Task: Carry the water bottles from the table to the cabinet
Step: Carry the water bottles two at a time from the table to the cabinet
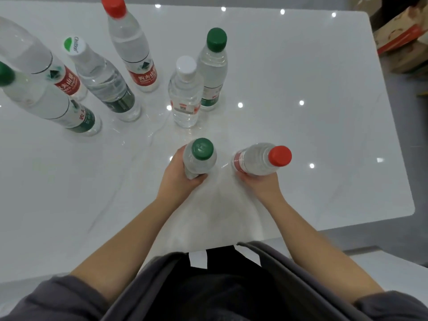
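Note:
My left hand [179, 173] grips a green-capped water bottle [201, 156] above the white table [301, 135]. My right hand [259, 181] grips a red-capped bottle [261, 158], tilted with its cap to the right. Several more bottles stand further back: a white-capped one [185, 91], a green-capped one [213, 70], a tall red-capped one [132, 47], a clear one with a green-and-white cap [102, 77], a large red-labelled one [34, 54] and a green-capped one [46, 100] at the left edge. No cabinet is in view.
The glossy table reflects ceiling lights. Cardboard boxes [398, 31] lie on the floor beyond the table's right edge. My dark jacket [220, 286] fills the bottom of the view against the table's near edge.

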Motion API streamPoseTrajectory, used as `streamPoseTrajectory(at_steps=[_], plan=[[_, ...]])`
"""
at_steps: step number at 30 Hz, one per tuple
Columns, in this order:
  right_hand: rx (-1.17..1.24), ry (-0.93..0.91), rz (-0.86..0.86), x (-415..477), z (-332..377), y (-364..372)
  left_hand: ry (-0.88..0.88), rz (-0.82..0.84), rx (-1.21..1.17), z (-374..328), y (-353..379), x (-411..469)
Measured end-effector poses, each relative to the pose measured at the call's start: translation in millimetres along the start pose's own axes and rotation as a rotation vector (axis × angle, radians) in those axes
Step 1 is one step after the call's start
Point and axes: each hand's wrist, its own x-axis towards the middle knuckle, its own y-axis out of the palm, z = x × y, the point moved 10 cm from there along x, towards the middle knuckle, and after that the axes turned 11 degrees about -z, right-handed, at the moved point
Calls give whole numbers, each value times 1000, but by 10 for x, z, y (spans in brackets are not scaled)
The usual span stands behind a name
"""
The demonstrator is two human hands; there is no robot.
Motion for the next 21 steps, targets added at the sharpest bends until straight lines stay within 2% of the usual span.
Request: streamPoseTrajectory(at_steps=[10,17,21], plan=[[108,113,-220,-172,-150,-24,32,117,-69,86,18,16],[212,234,-405,-1166,-578,-272,204,324,-12,16,48,-356],[276,273,-570,-1859,-718,-553,312,468,11,-248,247,-798]])
